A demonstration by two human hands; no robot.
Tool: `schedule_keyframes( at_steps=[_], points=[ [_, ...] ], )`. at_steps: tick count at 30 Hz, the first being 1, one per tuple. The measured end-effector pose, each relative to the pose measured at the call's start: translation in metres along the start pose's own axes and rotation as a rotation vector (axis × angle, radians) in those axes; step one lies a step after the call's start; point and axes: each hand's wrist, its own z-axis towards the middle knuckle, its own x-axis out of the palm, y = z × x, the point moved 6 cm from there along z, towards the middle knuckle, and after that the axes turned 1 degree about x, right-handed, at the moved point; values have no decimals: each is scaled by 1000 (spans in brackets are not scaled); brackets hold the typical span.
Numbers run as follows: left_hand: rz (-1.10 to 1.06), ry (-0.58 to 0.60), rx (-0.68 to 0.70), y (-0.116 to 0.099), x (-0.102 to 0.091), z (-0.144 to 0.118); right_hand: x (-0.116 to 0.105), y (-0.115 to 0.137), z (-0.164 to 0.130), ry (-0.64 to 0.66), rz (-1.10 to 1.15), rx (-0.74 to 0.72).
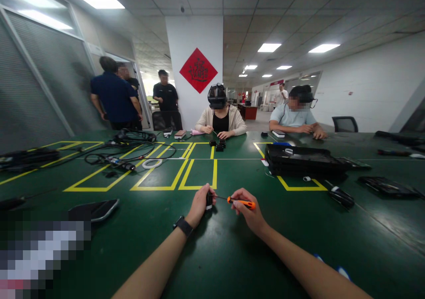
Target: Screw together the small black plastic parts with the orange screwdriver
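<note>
My left hand (199,203) is closed around a small black part (209,200) with a pale band near its lower end; its exact kind I cannot make out. In my right hand (247,208) is a screwdriver (245,202) with an orange and black handle. Its thin shaft points left, and the tip reaches the black part or sits very close to it. Both hands are just above the green table (212,254), near the middle of the view.
Black cables (122,159) and a white ring (152,163) lie at left. A black tray-like case (305,159) stands at right, beside a black device (388,187). Yellow tape marks rectangles on the table. Two people wearing headsets sit across it; several others stand behind.
</note>
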Motion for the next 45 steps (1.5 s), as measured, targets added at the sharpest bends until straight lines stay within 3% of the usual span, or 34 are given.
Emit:
schedule_keyframes(
  at_steps=[45],
  points=[
    [28, -20, -8, -9, 3, -4, -1, 1, 0, -21, -102, 7]
  ],
)
